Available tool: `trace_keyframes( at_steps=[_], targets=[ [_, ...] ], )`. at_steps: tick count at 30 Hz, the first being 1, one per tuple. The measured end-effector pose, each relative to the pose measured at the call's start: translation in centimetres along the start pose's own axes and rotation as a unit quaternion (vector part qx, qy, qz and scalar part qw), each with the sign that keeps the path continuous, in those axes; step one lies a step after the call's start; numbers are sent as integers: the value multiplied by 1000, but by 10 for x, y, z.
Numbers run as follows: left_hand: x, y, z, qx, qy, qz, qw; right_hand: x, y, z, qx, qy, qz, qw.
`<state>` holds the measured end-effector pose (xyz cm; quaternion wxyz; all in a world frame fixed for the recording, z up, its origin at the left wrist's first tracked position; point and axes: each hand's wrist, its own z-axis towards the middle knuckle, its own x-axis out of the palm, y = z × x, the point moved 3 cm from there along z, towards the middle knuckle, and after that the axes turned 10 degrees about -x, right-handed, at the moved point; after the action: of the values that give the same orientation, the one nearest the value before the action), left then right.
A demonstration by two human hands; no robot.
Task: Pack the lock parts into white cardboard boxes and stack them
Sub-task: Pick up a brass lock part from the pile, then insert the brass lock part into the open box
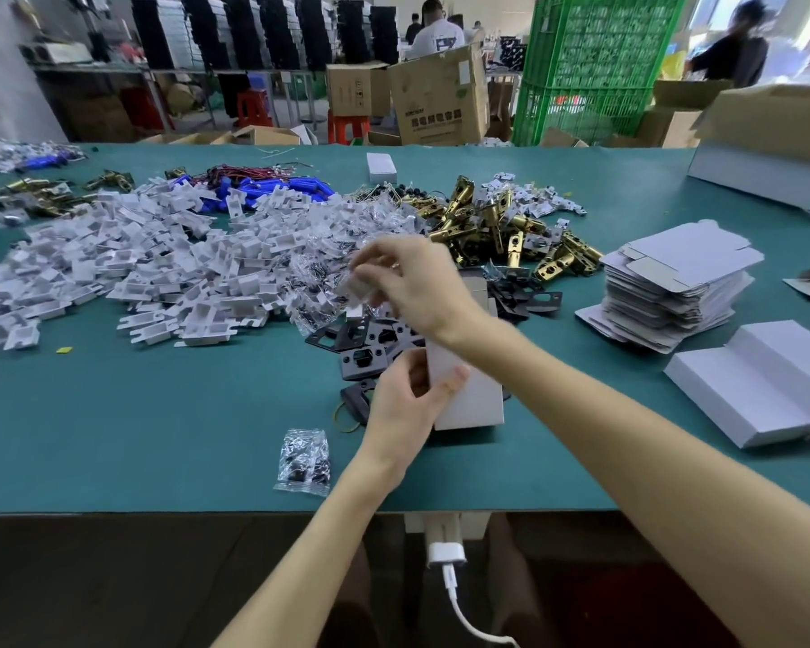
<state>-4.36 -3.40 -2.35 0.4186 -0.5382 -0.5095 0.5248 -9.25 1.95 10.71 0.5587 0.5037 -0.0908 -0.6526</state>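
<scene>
A white cardboard box [471, 395] stands on the green table [160, 437] in front of me. My left hand [405, 399] grips its near left edge, thumb across the front. My right hand [412, 285] hovers above the box's far end, over the black plates [361, 357], and pinches a small white and clear piece, blurred. A big heap of white plastic parts [160, 264] lies to the left. Brass latches [492, 226] are piled behind the box. One clear bag of small black parts [304, 462] lies near the front edge.
A stack of flat white box blanks [674, 287] sits at the right, with folded white boxes [763, 390] nearer me. Blue parts and wires [272, 187] lie at the back. Brown cartons [436, 100], green crates [590, 67] and people stand beyond the table.
</scene>
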Motion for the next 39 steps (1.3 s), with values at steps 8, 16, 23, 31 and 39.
trace_keyframes(
  at_steps=[8,16,23,31,39],
  targets=[
    [0,-5,-9,1,40,-114,993,-86,-22,-17,-3,33,-176,984],
    [0,-7,-10,4,40,-115,993,-84,-30,-35,-15,120,-266,956],
    [0,-8,-10,11,40,-117,992,-80,-28,-37,-38,158,-320,933],
    [1,-5,-8,3,45,-121,992,-81,-12,-35,-30,178,-357,917],
    [0,0,-6,25,34,-52,998,9,29,-16,-95,188,-367,906]
  ],
)
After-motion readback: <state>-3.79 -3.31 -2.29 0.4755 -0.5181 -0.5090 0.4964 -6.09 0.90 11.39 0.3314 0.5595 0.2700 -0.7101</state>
